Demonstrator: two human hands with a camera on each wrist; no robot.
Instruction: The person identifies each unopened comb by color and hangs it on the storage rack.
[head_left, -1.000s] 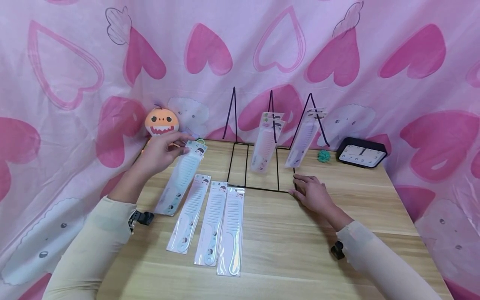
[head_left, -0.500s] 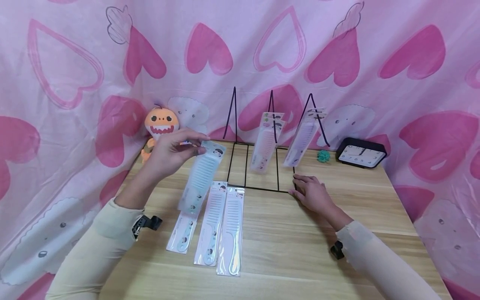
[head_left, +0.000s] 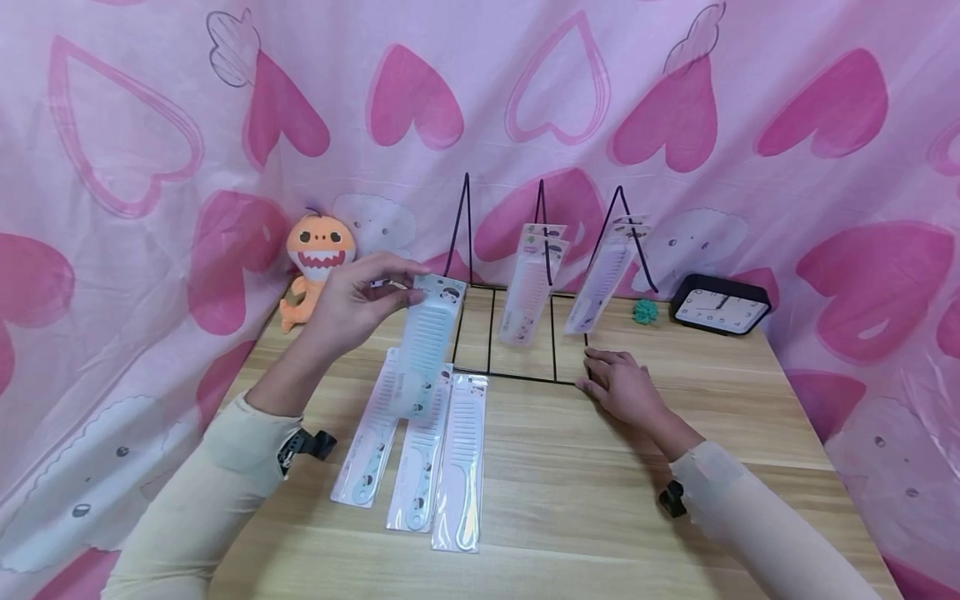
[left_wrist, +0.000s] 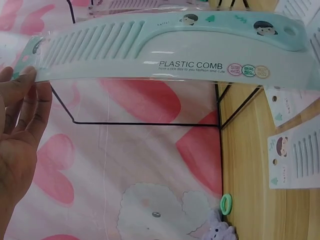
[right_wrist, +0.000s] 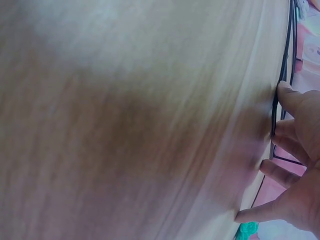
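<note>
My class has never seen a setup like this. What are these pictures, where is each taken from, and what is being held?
There is no machine: a person works with two bare hands. The widest picture comes from a camera worn on the head; the other two come from wrist cameras, each watching its own hand. The left hand pinches a packaged comb by one end, above the table. The right hand touches the black wire rack. Three more packaged combs lie on the table, and other packs hang from the rack.

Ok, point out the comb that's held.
The mint comb the left hand pinches at one end. Three other combs lie on the table; pink and purple combs hang on the rack.
</note>
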